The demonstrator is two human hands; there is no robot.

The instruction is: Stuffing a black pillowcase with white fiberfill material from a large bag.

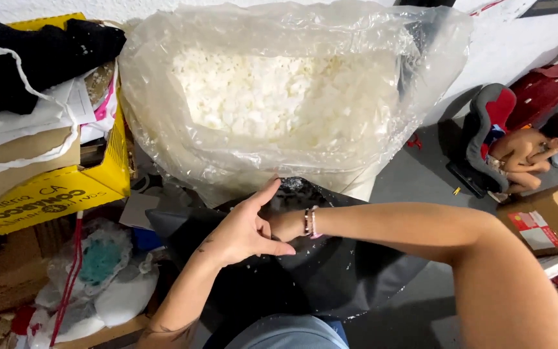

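Clear plastic bag of white foam pieces (292,103) sits at twelve o'clock, just beyond both hands; left hand (240,229) half-open, fingers spread, holding nothing; right hand (283,226), mostly hidden behind it, touches black fabric (330,271); grip unclear.

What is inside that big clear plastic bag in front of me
The clear plastic bag holds a heap of small white foam pieces. Its lower part is clouded and folded, and the black fabric cover hides its base, so anything lower down cannot be seen.
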